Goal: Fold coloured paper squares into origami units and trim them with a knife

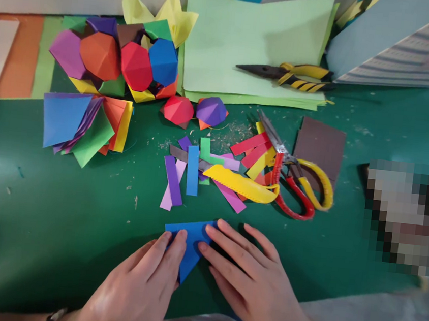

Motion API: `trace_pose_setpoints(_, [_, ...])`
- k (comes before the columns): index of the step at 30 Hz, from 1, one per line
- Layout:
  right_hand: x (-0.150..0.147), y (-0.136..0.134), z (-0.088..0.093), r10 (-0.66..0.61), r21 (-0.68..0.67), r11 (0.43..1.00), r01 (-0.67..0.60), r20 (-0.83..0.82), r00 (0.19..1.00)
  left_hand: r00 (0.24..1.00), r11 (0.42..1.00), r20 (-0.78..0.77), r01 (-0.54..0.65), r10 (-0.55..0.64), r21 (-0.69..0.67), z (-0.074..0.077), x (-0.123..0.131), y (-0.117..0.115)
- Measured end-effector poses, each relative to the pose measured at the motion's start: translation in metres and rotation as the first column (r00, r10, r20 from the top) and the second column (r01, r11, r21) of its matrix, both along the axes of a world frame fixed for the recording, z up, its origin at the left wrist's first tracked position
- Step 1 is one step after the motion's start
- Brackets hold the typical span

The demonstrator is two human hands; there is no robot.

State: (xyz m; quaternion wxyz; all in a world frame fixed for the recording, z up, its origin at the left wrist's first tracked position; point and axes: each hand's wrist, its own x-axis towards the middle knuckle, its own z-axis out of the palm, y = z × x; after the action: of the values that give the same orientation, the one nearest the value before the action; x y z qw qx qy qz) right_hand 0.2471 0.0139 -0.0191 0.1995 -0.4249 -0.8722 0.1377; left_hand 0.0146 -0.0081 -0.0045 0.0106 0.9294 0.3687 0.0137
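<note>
A folded piece of blue paper (191, 252), roughly triangular with its point toward me, lies on the green table in front of me. My left hand (141, 275) holds its left side, fingers close together on top and the thumb mostly hidden underneath. On the paper's right edge rest fingertips of my right hand (249, 271), whose fingers are stretched out and apart. Just beyond both hands lie cut paper strips (193, 171) in several colours. A yellow-handled cutter (240, 183) lies across these strips, beside scissors (283, 162) with red and yellow handles.
Folded paper balls (99, 56) and smaller faceted pieces (178, 110) sit at the back, near fanned coloured papers (84, 124). Pliers (285, 75) rest on light green sheets (250, 36). Brown paper (322, 141) lies right, near a blurred-out object (404, 216). A box (395, 41) stands back right.
</note>
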Motion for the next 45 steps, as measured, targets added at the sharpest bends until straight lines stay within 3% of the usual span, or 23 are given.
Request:
trace_pose_setpoints(6, [0.005, 0.005, 0.002, -0.028, -0.070, 0.997, 0.024, -0.061, 0.998, 0.999, 1.000, 0.042, 0.006, -0.006, 0.004, -0.002, 0.000, 0.003])
trace_pose_setpoints(13, [0.012, 0.008, 0.000, -0.133, -0.064, 0.990, 0.123, -0.168, 0.977, 0.999, 1.000, 0.052, -0.010, 0.009, 0.009, 0.005, 0.002, 0.007])
trace_pose_setpoints(16, [0.011, 0.017, 0.002, -0.143, 0.016, 0.989, 0.148, -0.172, 0.975, 0.999, 1.000, 0.032, 0.000, 0.000, -0.013, 0.006, 0.002, 0.007])
trace_pose_setpoints(19, [0.009, 0.029, 0.001, -0.163, 0.141, 0.975, 0.172, -0.071, 0.984, 1.000, 1.000, 0.019, -0.003, 0.003, -0.022, 0.004, 0.002, 0.006])
trace_pose_setpoints(31, [0.005, 0.037, 0.003, 0.012, 0.252, 0.968, -0.024, 0.052, 0.999, 0.998, 0.997, 0.055, -0.039, 0.043, -0.059, 0.006, 0.003, 0.005])
trace_pose_setpoints(40, [0.001, 0.034, 0.005, 0.073, 0.233, 0.970, -0.077, 0.024, 0.997, 0.998, 0.998, 0.041, -0.047, 0.049, -0.042, 0.009, 0.004, 0.005])
trace_pose_setpoints(45, [-0.003, 0.024, 0.005, 0.129, 0.153, 0.980, -0.128, 0.002, 0.992, 0.997, 0.998, 0.068, -0.039, 0.043, -0.057, 0.006, 0.004, 0.005])
